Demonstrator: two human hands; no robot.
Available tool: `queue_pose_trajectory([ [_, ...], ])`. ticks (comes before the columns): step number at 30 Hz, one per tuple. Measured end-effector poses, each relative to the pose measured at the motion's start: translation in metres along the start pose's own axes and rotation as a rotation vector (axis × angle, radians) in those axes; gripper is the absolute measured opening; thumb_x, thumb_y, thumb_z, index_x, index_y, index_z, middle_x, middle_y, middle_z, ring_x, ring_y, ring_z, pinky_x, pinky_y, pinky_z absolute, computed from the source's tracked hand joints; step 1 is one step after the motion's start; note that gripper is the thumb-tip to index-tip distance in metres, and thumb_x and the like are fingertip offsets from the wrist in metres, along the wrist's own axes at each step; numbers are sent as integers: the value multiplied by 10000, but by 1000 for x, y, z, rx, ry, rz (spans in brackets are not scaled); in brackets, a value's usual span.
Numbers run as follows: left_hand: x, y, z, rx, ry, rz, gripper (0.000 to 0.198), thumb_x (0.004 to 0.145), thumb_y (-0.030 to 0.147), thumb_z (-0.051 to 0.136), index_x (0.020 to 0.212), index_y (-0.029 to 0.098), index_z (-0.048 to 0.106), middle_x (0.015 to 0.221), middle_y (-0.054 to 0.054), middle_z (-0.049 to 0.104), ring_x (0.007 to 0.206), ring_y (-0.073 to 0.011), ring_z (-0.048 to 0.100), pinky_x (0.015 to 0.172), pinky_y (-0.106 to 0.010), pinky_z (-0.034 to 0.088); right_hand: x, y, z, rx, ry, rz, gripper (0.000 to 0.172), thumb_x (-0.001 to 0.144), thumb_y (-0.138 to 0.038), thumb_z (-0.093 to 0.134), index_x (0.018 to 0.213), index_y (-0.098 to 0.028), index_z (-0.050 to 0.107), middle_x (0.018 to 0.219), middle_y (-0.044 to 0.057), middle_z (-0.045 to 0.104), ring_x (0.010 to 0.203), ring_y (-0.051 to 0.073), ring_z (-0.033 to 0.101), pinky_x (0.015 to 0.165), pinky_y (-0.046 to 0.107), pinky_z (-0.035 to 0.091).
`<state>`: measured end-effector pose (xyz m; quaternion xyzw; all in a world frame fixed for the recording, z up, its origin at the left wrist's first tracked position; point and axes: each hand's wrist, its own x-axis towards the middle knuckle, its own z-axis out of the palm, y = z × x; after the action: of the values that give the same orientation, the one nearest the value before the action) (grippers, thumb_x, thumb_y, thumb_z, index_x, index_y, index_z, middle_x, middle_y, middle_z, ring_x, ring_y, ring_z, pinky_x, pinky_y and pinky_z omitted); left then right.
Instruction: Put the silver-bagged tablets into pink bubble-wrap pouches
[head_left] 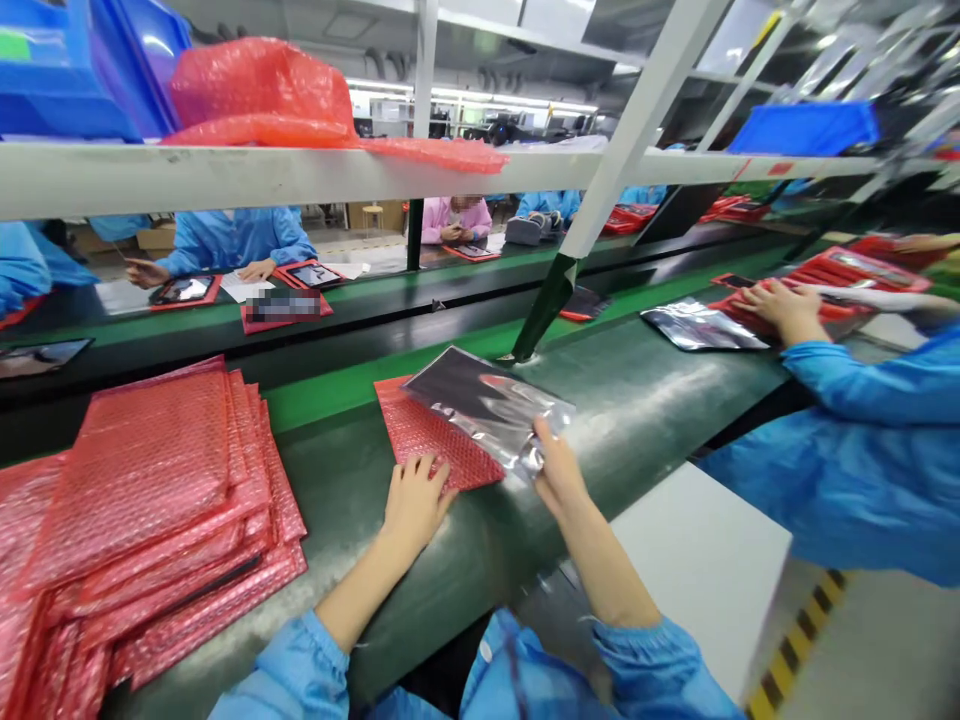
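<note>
My left hand (414, 497) lies flat with fingers spread on the near edge of a red bubble-wrap bag (431, 435) lying on the green conveyor belt (637, 400). My right hand (556, 472) pinches the near corner of a shiny silver anti-static bag (487, 400). That silver bag lies partly over the red bag's right side, slightly lifted at my fingers. Both my sleeves are blue.
A tall stack of red bubble-wrap bags (150, 510) fills the left. A co-worker in blue on the right has a hand (784, 310) on red trays, with another silver bag (701, 328) beside it. A white slanted post (600, 190) stands behind. People sit across the line.
</note>
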<state>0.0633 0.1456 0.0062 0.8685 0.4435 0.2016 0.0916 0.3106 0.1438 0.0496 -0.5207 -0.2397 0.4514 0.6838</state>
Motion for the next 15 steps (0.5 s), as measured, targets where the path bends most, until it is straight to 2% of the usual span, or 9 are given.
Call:
queue_pose_trajectory([
  [2, 4, -3, -6, 83, -51, -19, 276, 1077, 280, 572, 1311, 255, 716, 1376, -147, 696, 1228, -351, 620, 1021, -504, 513, -7, -14, -34, -45, 103, -31, 476, 786, -624, 871, 999, -218, 744, 854, 63, 815, 875, 293, 819, 738, 372, 705],
  [5, 9, -15, -19, 60, -91, -59, 308, 1053, 123, 509, 1221, 239, 740, 1291, -147, 725, 1196, -332, 638, 1021, -466, 508, -18, -25, -86, -115, 234, -50, 445, 778, -620, 860, 962, -232, 742, 860, 55, 812, 850, 282, 817, 706, 357, 708],
  [8, 7, -28, -35, 52, -141, -93, 369, 998, 22, 505, 1186, 234, 742, 1237, -139, 740, 1150, -301, 672, 981, -405, 523, -29, -23, -130, -141, 312, -39, 361, 777, -575, 849, 932, -268, 739, 915, 41, 816, 827, 256, 813, 660, 323, 706],
  [12, 11, -31, -51, 110, -199, -144, 397, 984, 6, 485, 1193, 219, 747, 1217, -147, 734, 1143, -293, 701, 901, -358, 550, -43, -11, -169, -104, 389, 62, 307, 722, -498, 901, 887, -287, 752, 838, 2, 789, 695, 191, 770, 578, 241, 676],
  [15, 26, -24, -52, 161, -210, -222, 334, 1046, 109, 452, 1172, 144, 760, 1164, -205, 738, 1077, -349, 734, 867, -421, 577, -58, -13, -186, -101, 421, 65, 365, 699, -529, 924, 949, -294, 802, 950, 5, 816, 741, 170, 775, 631, 206, 685],
])
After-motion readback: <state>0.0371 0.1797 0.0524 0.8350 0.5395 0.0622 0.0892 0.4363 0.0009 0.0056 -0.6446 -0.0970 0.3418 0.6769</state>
